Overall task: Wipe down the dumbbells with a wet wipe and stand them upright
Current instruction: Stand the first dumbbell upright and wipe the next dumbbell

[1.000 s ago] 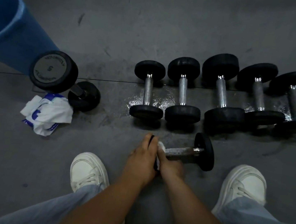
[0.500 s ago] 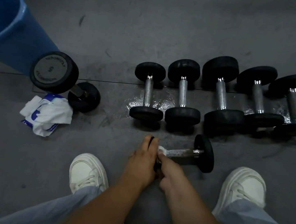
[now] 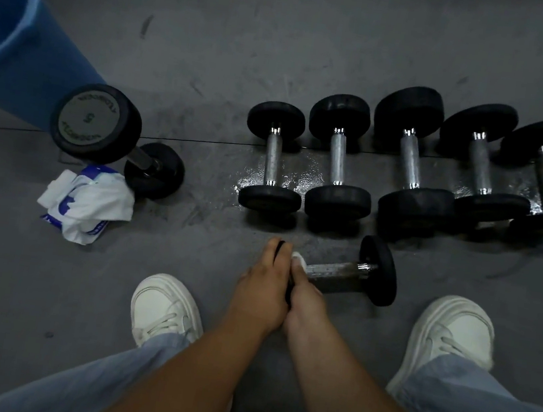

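Observation:
A small dumbbell (image 3: 344, 273) lies on its side on the floor between my feet, its right head free. My left hand (image 3: 265, 282) grips its left head, which is mostly hidden. My right hand (image 3: 303, 291) holds a white wet wipe (image 3: 299, 259) against the left end of the metal handle. Behind it, several black dumbbells (image 3: 407, 161) lie side by side in a row. One dumbbell marked 5 (image 3: 96, 122) stands upright at the left.
A blue bin (image 3: 11, 43) stands at the far left. A crumpled white and blue wipe packet (image 3: 85, 204) lies beside the upright dumbbell. My white shoes (image 3: 163, 305) flank the hands. The floor under the row shines wet.
My right hand has slid the wipe slightly left along the handle toward the left head. The dumbbell and my left hand have stayed put.

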